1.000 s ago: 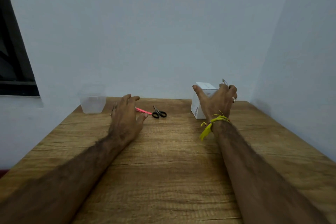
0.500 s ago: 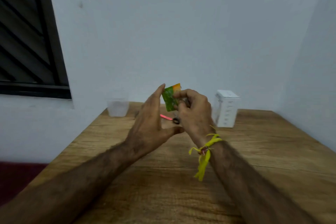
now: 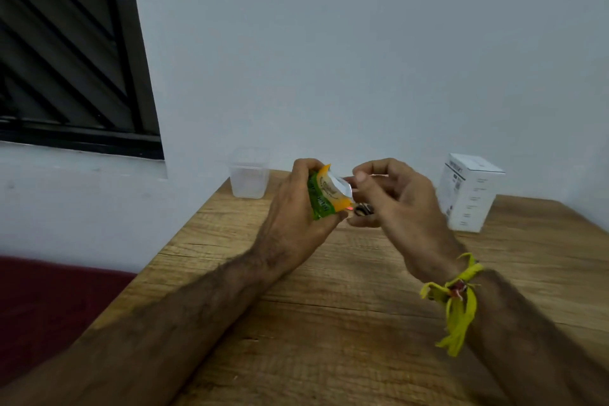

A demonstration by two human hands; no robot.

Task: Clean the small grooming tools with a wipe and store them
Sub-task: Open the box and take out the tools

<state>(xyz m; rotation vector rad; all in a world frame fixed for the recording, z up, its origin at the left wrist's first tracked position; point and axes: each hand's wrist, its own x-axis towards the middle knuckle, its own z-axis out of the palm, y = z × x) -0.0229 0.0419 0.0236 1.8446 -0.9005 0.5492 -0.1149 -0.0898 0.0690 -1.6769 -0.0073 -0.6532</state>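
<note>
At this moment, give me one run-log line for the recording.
stage: opening wipe | left hand: grips green wipe sachet | right hand: pinches its torn top | scissors: on table, uncleaned | clear container: back left

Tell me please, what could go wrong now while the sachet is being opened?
The left hand grips the green wipe sachet while the right hand pinches its torn white corner; a hard pull may rip the wipe inside. The scissors lie hidden behind the hands and could be knocked.

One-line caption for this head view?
Left hand holds a green wipe sachet while right hand pinches its torn top above the wooden table.
</note>
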